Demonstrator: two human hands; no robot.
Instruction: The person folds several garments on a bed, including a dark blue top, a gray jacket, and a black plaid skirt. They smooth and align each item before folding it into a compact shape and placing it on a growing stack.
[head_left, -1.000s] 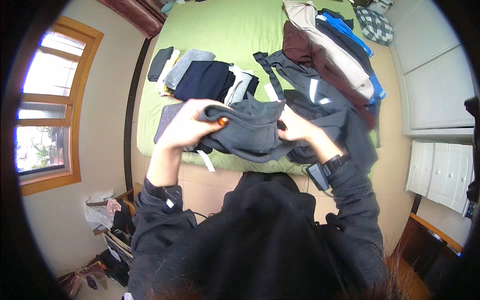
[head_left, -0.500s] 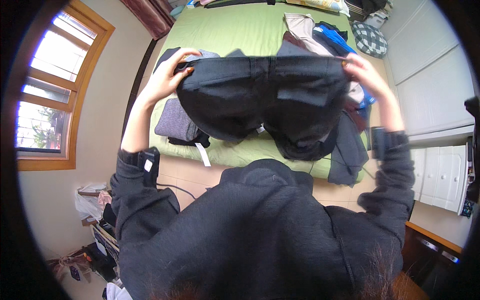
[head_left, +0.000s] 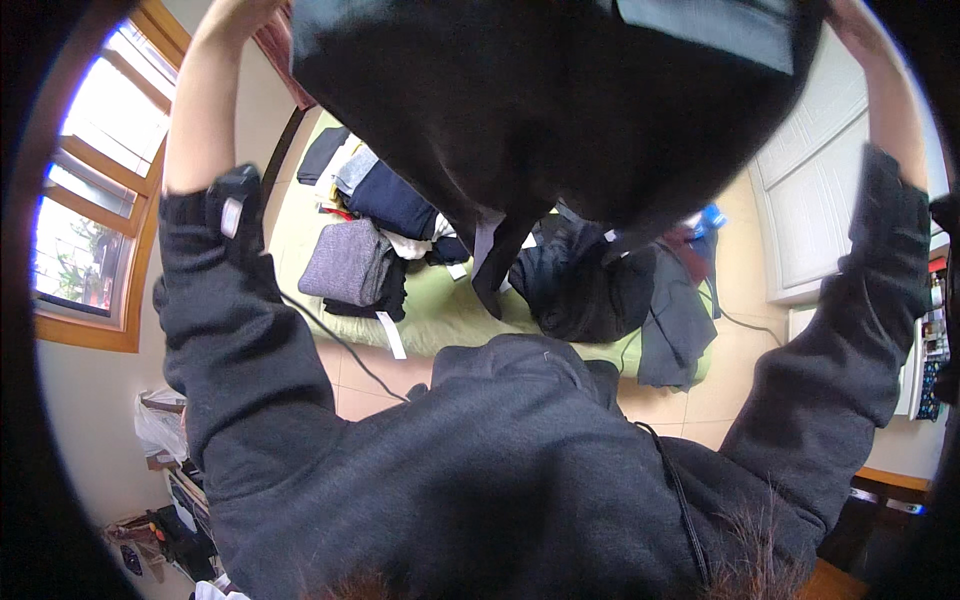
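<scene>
Black trousers (head_left: 560, 110) are lifted high before me, filling the upper middle of the view and hiding much of the bed. At their upper left, my left hand (head_left: 245, 10) shows only partly at the picture's top edge. My right hand (head_left: 850, 14) is at the opposite upper corner, its fingers mostly out of the picture. Both hands hold the trousers stretched between them, and the dark legs hang toward the bed. Beneath the trousers lies a heap of black clothing (head_left: 590, 285). A folded purple-grey knit garment (head_left: 345, 262) rests on the bed at the left.
The green-covered bed (head_left: 450, 325) carries more folded clothes, among them a navy garment (head_left: 392, 198). A dark grey cloth (head_left: 675, 325) drapes over its near right edge. Cables run from both sleeves. A wood-framed window (head_left: 100, 190) is at left, white cabinets (head_left: 815, 200) at right.
Both hands have risen and spread, bringing the black trousers up and closer to me. The folded clothes at the bed's left now show below them.
</scene>
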